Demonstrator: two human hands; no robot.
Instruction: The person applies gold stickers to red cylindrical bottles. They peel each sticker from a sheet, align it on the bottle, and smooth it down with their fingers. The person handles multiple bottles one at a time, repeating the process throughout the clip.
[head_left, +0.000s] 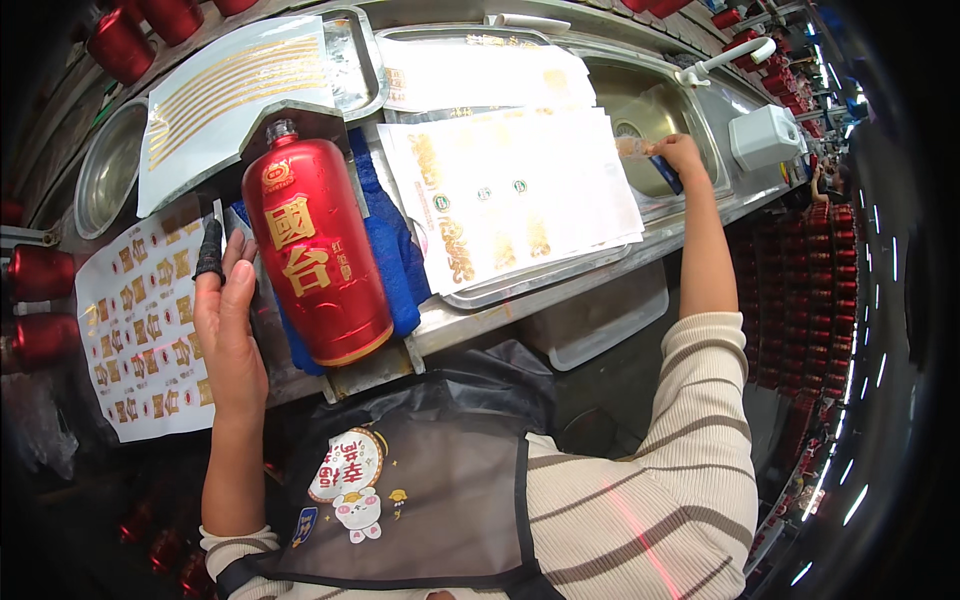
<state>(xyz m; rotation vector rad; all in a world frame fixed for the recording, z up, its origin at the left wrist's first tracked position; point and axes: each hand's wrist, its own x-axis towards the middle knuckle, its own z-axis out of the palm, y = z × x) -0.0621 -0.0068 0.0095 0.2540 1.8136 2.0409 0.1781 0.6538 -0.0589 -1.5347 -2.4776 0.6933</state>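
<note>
A red bottle (318,255) with gold lettering and an uncapped neck lies tilted back on a blue cloth (385,235) at the counter's front edge. My left hand (232,320) is beside the bottle's left side, fingers stretched and apart, with a black wrap on one finger. It appears to hold nothing. Over the sink (650,100), my right hand (682,155) is closed on a flat dark blue piece (665,175), whose kind I cannot make out. A small clear film with a gold print (632,147) sticks out leftward from the same fingers.
Printed decal sheets (510,200) lie on a metal tray right of the bottle. More sheets (240,100) and a round metal basin (108,165) are at the left. A white faucet (735,60) and white jug (765,138) stand by the sink. Several red bottles (130,45) surround the counter.
</note>
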